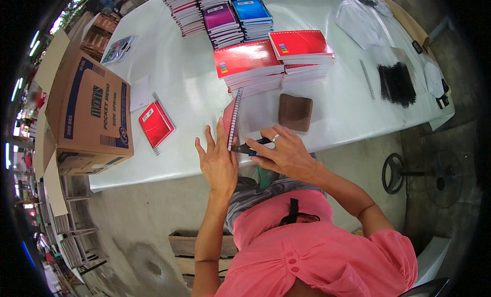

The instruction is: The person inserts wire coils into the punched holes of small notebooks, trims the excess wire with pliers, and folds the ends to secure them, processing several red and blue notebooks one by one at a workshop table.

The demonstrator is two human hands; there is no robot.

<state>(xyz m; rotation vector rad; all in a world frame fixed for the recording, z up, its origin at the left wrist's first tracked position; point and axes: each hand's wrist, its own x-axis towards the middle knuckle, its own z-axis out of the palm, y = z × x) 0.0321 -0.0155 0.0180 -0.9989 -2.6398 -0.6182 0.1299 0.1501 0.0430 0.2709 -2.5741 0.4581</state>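
Observation:
A small red spiral notebook [231,115] stands on its edge near the table's front, its coil side turned up. My left hand [219,164] holds it from the left, some fingers stretched along the cover; the thumb's grip is partly hidden. In my right hand [289,156] is a pair of pliers with dark handles [245,149]. Their jaws meet the coil's near end; whether they pinch the wire is too small to tell. A finished-looking red spiral notebook [156,124] lies flat to the left. Beyond my hands rise stacks of red-covered pads [249,59] with no coil visible.
An open cardboard box [92,113] stands at the left edge. Purple [220,16] and blue notebooks [252,10] are stacked at the back. A brown block [295,112] lies right of the notebook. Farther right are a loose coil [367,80] and a pile of black coils [397,85].

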